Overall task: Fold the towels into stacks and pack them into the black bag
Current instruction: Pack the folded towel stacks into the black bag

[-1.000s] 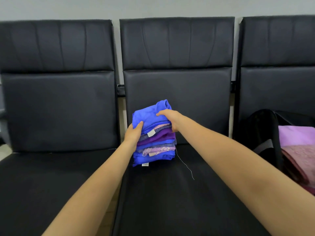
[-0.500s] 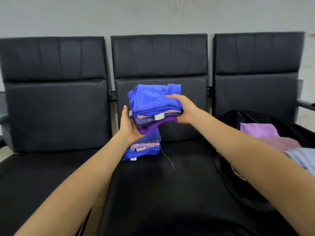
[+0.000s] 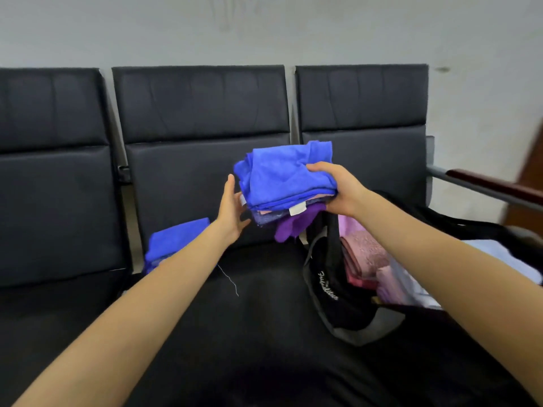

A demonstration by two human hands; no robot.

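One small blue stack of folded towels (image 3: 176,245) is lying on the seat (image 3: 264,304) well to the left of the left hand's fingers, apparently awaiting its turn. The left hand (image 3: 232,212) is cupping the lifted bundle's left underside, fingers spread and relaxed, probably steadying it against sagging. The lifted bundle (image 3: 286,183), one stack of roughly four or five towels with blue uppermost and purple drooping below, is being gripped at its right edge by the right hand (image 3: 338,189), thumb on top. Below the right fingers, one black bag (image 3: 332,301) is standing open, already holding pink and pale towels.
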